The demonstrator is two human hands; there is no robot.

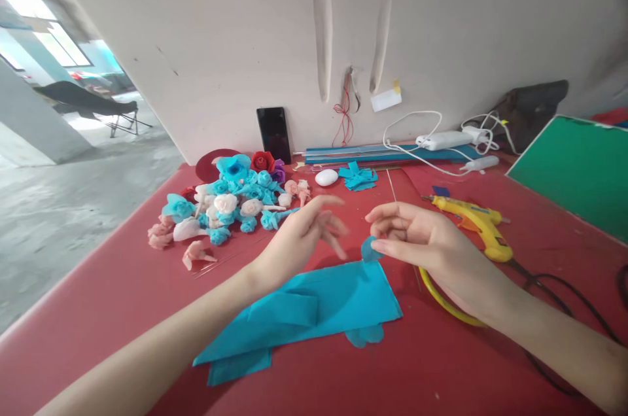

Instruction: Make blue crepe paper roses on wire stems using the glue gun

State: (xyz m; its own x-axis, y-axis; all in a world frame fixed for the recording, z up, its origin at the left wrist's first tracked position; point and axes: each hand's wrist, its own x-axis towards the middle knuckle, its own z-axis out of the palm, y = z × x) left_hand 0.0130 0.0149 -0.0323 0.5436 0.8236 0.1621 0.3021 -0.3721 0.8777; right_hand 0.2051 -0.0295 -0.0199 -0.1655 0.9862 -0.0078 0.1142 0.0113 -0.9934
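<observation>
- Your right hand [432,246] pinches a round blue petal [367,250] between thumb and fingers, its other fingers curled loosely.
- That petal sits at the upper right edge of the folded blue sheet [350,292]; you cannot tell from this view whether the two touch.
- Your left hand [311,226] is apart from the petal, its fingers spread, slightly bent and partly blurred, with nothing visible in their grip.
- The folded sheet lies below your hands on the red tabletop [417,370], with more round blue pieces [366,335] showing at its near edge.
- Beyond your left hand is a heap of blue, white, pink and red flowers [226,203].
- A white egg-shaped object [326,178] lies just beside some blue strips [359,176], beyond your hands.
- Near your right hand rests a yellow glue gun [478,226] with a dark cord; a yellow ring [444,301] lies partly under your right forearm.
</observation>
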